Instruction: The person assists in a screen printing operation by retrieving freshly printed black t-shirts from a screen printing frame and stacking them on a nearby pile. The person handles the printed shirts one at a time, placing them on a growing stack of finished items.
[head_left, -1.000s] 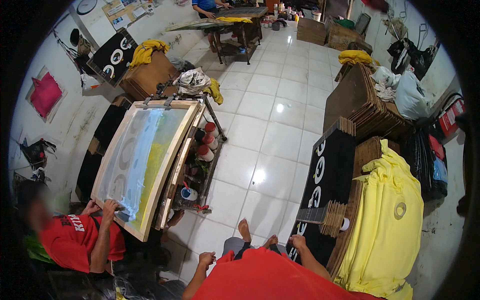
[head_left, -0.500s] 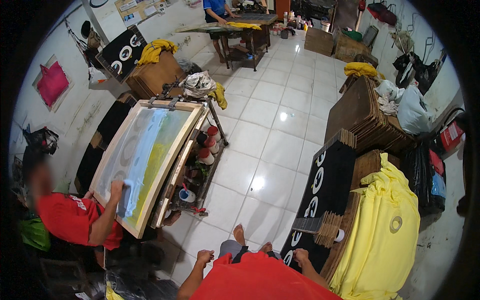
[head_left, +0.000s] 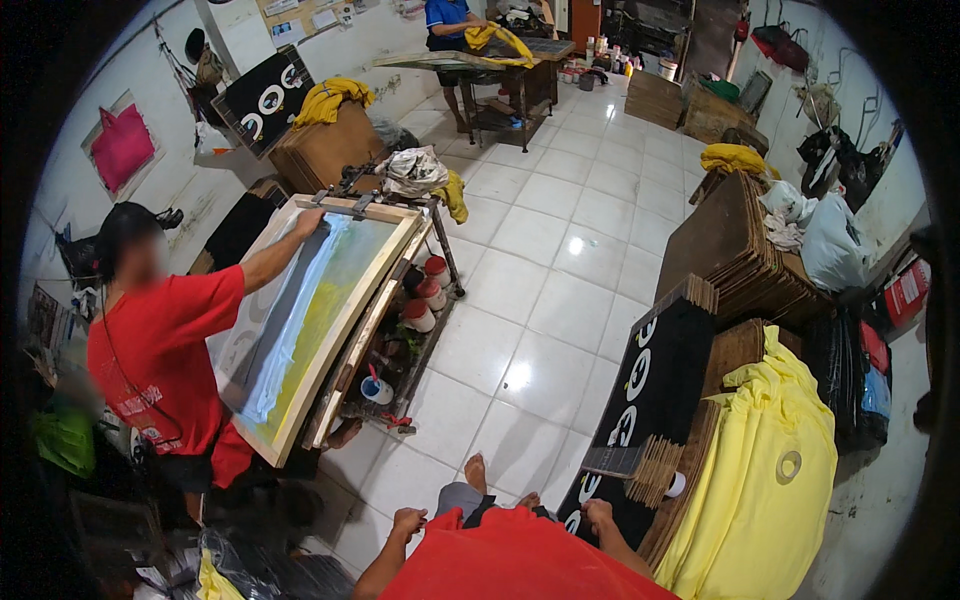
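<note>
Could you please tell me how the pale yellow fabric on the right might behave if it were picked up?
The pale yellow fabric would probably be floppy, since it lies in soft, loose folds. It spreads broadly and looks bulky, so lifting it all together may feel fairly heavy.

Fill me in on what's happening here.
The wearer's left hand and right hand hang low, half-closed, the right one near a black printed panel. At left, a co-worker in red reaches across a framed screen streaked with blue. At the far table, a co-worker in blue holds a yellow cloth.
</note>
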